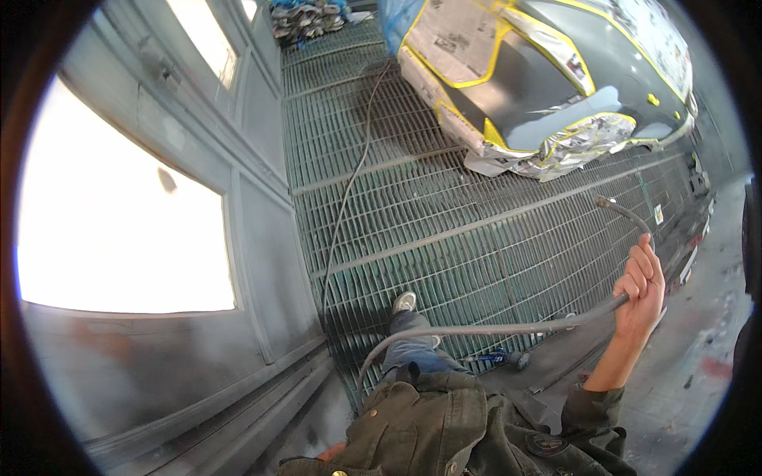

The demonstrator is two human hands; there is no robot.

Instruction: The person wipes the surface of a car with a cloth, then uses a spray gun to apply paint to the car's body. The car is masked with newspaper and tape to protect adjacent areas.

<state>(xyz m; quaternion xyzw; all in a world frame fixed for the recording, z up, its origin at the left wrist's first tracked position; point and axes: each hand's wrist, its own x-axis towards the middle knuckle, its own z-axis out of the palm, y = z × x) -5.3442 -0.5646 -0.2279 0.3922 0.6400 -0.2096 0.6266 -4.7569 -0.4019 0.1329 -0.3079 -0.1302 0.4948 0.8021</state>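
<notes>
My right hand (640, 285) grips a grey hose (508, 328) at the right, raised above the grated floor. The hose's short free end with a metal fitting (605, 203) rises past my fingers, and its long part curves down past my legs. My left hand (330, 451) shows only as a bit of skin at the lower edge beside my dark green jacket; its fingers are hidden. A blue and black tool (500, 358) lies on the grating below the hose, right of my legs.
A car body (532, 75) masked with paper and yellow tape stands ahead on the metal grating (421, 230). A thin line (350, 190) runs along the grating. Bright windows (119, 214) line the left wall. A heap of items (308, 20) lies at the far back. A grey ledge runs right.
</notes>
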